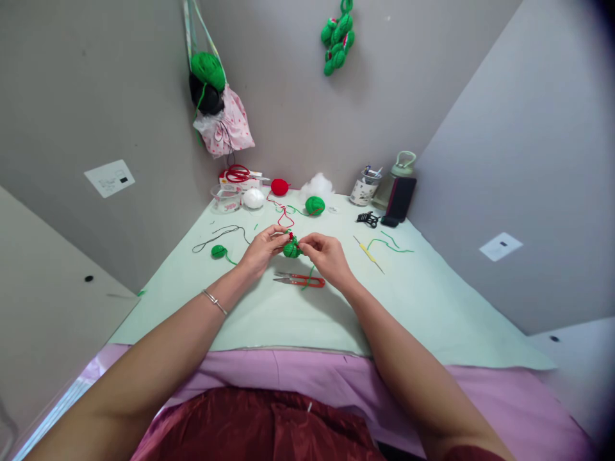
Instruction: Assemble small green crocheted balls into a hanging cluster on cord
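Note:
Both hands meet over the middle of the pale green table [423, 301]. My left hand [262, 248] and my right hand [327, 253] pinch a small green crocheted ball [291, 248] with a bit of red at its top, held just above the table. A red yarn strand [284, 214] runs from it toward the back. Red-handled thread snips [300, 279] lie on the table right beneath my hands. A silver bracelet [214, 301] sits on my left wrist.
Behind are a green yarn ball [314, 205], red yarn ball [279, 186], white stuffing [317, 186], white ball [254, 198], red scissors [237, 173], a pen cup [364, 189] and a bottle [396, 176]. A crochet hook [368, 253] lies right; a small green piece [219, 251] left. Green crocheted pieces [339, 38] hang on the wall.

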Available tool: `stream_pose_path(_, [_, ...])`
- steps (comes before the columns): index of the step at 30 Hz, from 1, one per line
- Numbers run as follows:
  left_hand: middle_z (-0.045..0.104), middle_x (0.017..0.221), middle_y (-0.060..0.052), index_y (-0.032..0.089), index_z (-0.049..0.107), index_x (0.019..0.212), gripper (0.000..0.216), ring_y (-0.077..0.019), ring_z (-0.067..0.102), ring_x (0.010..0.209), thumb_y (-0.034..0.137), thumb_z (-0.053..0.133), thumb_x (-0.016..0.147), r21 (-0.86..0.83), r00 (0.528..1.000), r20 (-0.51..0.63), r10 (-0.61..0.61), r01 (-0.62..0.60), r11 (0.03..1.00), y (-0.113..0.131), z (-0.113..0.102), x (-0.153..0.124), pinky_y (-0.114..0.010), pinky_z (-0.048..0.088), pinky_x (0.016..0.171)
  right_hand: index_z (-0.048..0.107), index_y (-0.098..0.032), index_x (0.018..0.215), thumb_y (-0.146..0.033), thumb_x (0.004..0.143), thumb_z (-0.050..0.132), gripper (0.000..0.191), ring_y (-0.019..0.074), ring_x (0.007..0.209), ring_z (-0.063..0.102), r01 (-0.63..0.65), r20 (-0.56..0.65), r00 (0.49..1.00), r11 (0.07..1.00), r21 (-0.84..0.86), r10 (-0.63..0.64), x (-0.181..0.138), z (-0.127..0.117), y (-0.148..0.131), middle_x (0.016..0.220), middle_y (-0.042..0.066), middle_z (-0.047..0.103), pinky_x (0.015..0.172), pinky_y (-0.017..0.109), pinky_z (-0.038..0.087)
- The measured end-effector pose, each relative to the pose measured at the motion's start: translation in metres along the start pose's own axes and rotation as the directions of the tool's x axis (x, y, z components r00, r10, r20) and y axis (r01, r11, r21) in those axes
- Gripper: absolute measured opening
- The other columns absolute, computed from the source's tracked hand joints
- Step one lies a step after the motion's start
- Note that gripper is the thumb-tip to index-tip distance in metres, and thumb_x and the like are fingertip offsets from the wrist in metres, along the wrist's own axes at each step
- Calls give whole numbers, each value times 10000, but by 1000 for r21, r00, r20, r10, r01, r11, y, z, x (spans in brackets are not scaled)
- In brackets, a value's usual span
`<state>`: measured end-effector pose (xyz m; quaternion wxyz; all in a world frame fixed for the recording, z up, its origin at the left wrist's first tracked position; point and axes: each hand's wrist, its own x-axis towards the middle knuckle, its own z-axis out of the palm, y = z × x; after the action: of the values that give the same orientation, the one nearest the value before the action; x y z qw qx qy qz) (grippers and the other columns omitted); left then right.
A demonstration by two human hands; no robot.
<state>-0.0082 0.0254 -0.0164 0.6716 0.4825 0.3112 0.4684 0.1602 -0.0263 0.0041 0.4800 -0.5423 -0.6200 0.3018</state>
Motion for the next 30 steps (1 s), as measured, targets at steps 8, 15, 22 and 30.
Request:
stream_pose_path(8, [661,755,19,181,595,911,372,-107,589,672,333,814,651,15,998,-61,20,-19,1000,1,5,-2,-244,426,698,655,-155,741,-355,695,702,211,86,469,466,-176,148,979,955,238,143,1,2,-3,584,-12,619,478,238,365])
stream_pose_path(15, [659,783,15,187,615,902,322,-99,567,666,319,792,668,37,993,-99,62,-59,998,-3,6,-2,-232,403,658,638,-158,700,-372,656,742,243,76,445,474,-224,207,964,924,310,165,3,2,-3,587,-6,639,459,227,374])
stream_pose_path(22, [644,784,20,183,630,880,282,-100,563,702,295,788,676,48,986,-115,122,-117,992,-4,7,-2,-229,412,668,635,-156,706,-377,671,746,250,70,460,482,-226,242,958,919,323,151,3,3,0,607,-7,642,470,220,373])
stream_pose_path(30, [659,803,9,188,646,850,254,-124,578,748,325,779,682,131,969,-103,223,-209,969,-6,4,1,-252,438,734,629,-154,719,-376,690,735,248,72,465,473,-211,247,958,939,270,144,3,3,-1,595,-14,627,472,217,377])
